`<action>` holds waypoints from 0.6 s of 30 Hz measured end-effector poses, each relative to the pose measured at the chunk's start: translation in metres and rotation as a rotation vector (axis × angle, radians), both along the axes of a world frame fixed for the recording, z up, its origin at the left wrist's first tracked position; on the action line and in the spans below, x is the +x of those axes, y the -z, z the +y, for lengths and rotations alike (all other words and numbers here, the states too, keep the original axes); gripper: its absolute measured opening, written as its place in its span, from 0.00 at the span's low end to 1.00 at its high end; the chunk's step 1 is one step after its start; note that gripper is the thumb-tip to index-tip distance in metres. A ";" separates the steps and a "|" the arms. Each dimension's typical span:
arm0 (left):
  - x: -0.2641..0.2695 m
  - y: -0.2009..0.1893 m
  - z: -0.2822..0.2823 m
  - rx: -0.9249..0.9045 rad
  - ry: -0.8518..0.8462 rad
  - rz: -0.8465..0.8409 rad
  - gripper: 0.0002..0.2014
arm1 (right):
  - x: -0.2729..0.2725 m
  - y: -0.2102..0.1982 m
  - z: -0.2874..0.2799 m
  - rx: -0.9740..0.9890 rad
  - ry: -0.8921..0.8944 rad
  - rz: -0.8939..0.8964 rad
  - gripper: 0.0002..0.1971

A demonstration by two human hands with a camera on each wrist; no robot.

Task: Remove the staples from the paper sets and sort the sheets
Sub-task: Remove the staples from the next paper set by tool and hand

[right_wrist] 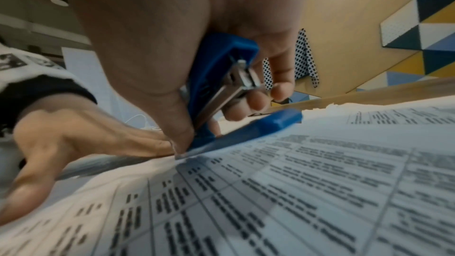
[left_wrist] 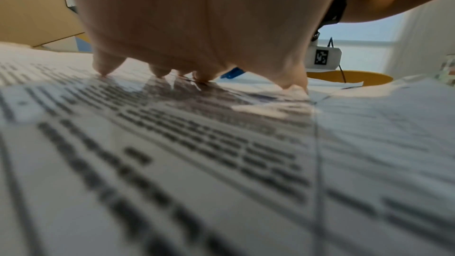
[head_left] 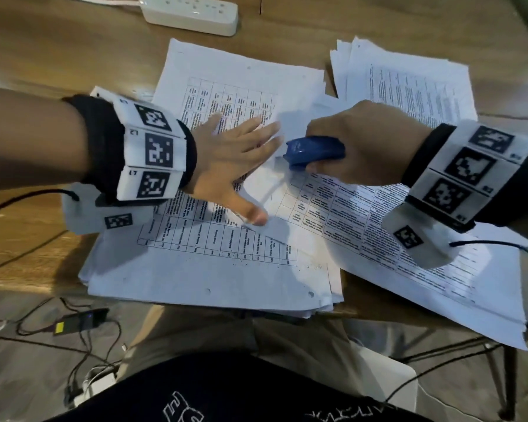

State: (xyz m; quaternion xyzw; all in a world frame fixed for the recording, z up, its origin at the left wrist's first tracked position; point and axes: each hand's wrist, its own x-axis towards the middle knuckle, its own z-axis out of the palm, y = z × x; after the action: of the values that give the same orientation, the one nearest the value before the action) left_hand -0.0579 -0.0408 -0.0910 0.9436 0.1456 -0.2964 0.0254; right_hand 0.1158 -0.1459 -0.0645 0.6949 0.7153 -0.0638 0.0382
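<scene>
My left hand (head_left: 241, 159) lies flat with its fingers spread and presses down on a printed paper set (head_left: 317, 214) in the middle of the table. In the left wrist view the left hand's fingertips (left_wrist: 104, 69) touch the sheet (left_wrist: 172, 163). My right hand (head_left: 360, 147) grips a blue stapler (head_left: 313, 150), whose front end sits on the set's corner just right of the left fingertips. The right wrist view shows the stapler (right_wrist: 221, 69) hinged apart, its base flat on the paper (right_wrist: 295, 192), with the left hand (right_wrist: 74, 133) beside it. No staple is visible.
A thick paper stack (head_left: 211, 275) overhangs the wooden table's (head_left: 43, 56) near edge. More sheets lie at the back middle (head_left: 226, 71) and back right (head_left: 409, 80). A white power strip (head_left: 189, 13) sits at the far edge. Cables lie on the floor below.
</scene>
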 end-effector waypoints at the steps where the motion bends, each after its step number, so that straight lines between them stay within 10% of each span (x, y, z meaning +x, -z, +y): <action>1: -0.002 0.000 -0.001 -0.002 -0.007 -0.003 0.63 | 0.002 0.000 -0.001 -0.001 0.011 0.016 0.11; 18: -0.005 0.007 -0.006 -0.015 -0.105 -0.045 0.54 | -0.021 0.019 -0.035 -0.034 -0.113 0.205 0.13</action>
State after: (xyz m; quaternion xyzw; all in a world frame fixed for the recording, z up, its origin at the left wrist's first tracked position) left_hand -0.0631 -0.0470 -0.0984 0.9408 0.1922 -0.2744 0.0512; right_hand 0.0951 -0.1807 -0.0839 0.6425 0.7523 -0.1446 -0.0199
